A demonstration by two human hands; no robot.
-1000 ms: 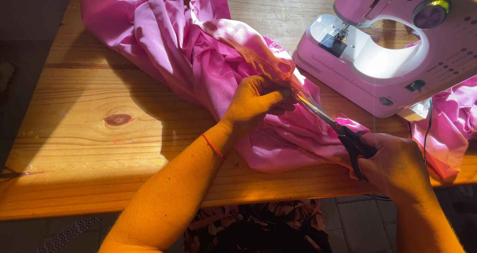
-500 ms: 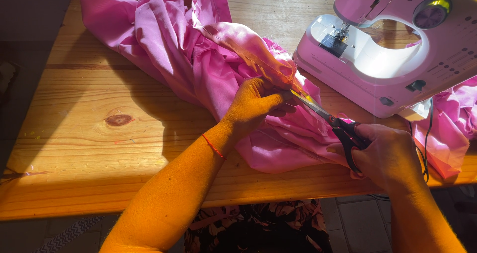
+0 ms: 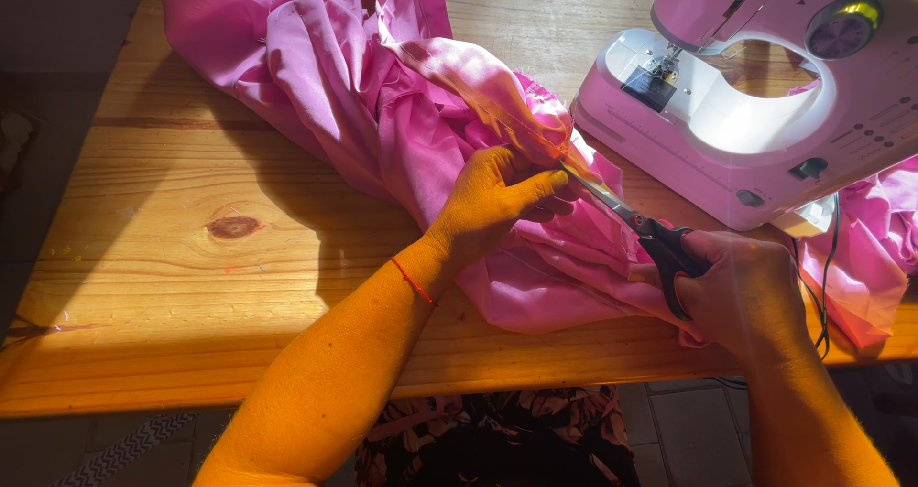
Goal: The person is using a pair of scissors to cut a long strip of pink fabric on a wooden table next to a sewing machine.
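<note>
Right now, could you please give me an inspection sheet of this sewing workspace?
Surface: wooden table, sunlit, with a dark knot.
Job's things: pink fabric bunched across the table; black-handled scissors, blades at a fold.
Clutter: nothing seen.
Grippers: left hand pinches the fabric at the blades; right hand holds the scissors' handles.
Cables: black cord hangs off the table edge beside the white-and-pink sewing machine.
Surroundings: tiled floor below.
</note>
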